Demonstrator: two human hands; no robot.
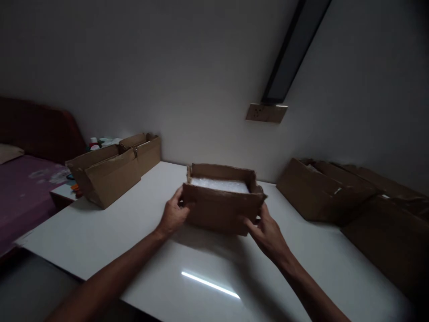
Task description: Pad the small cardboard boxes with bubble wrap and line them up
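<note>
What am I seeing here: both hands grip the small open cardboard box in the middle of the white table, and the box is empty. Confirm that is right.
Not quite. In the head view the left hand and the right hand do grip the small cardboard box on the white table, but the box is not empty: pale, crinkly white packing material lies inside it.

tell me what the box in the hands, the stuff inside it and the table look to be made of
Box: brown cardboard, matte, with worn, bent edges. Filling: white and faintly glinting, perhaps bubble wrap or foam; too dim to tell. Table: smooth white top, glossy, since it mirrors a strip of light; likely laminate or painted board. The left hand and right hand grip the box's sides.
</note>
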